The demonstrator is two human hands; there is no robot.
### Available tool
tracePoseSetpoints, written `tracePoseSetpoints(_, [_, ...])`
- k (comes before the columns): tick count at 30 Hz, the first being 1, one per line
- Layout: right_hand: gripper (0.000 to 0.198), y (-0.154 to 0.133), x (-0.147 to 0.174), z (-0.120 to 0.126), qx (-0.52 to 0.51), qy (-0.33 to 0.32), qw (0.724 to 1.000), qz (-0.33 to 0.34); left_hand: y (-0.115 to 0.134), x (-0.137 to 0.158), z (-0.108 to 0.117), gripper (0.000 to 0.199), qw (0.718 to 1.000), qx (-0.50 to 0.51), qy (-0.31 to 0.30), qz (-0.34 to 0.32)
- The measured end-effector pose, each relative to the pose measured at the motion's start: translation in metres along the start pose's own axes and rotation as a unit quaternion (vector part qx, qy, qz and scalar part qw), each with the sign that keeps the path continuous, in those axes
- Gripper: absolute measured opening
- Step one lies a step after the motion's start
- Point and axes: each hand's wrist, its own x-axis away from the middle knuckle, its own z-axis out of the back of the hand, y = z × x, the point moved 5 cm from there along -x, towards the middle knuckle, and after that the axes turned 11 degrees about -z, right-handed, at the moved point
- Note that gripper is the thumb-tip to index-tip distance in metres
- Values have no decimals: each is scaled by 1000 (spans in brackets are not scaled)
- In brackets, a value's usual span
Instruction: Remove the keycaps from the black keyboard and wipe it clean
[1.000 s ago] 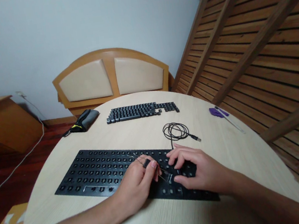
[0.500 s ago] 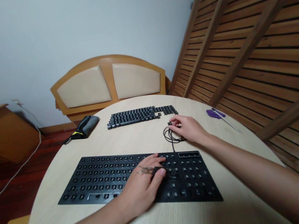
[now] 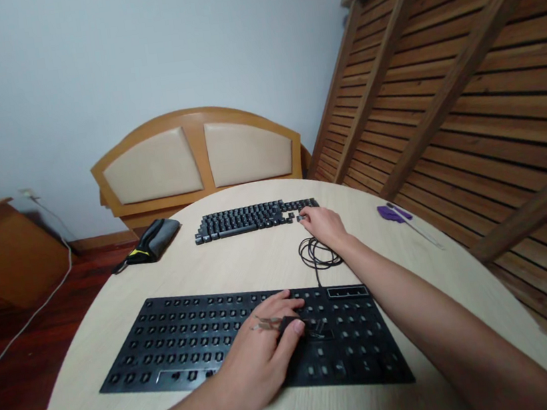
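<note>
My left hand (image 3: 261, 344) rests on a black keyboard base (image 3: 183, 324) stripped of most of its keycaps. Its fingers are closed around a keycap puller (image 3: 286, 325) with a black grip, metal prongs to the left and thin wire loops to the right. Farther back, my right hand (image 3: 324, 225) pinches a small dark keycap (image 3: 300, 217) at the tabletop. That hand is beside the right part of the removed keycaps (image 3: 240, 220), which lie in keyboard-like rows and partly disappear behind the fingers.
A coiled black cable (image 3: 318, 256) runs from the keyboard's back edge, under my right wrist. A grey and black pouch (image 3: 154, 241) lies at the table's left. On the right are a purple cloth-like piece (image 3: 392, 214) and a thin white stick (image 3: 421, 231). A slatted wooden panel (image 3: 464, 86) leans nearby.
My right hand has moved away from me, from above the cable coil to the loose keycaps, carrying the small keycap. My left hand stays on the keyboard with the puller.
</note>
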Motion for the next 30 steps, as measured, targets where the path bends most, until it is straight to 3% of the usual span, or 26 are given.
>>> tracePoseSetpoints(30, [27, -6, -3, -9, -45, 11, 999, 28, 0, 2, -3, 27, 1000, -4, -2, -5])
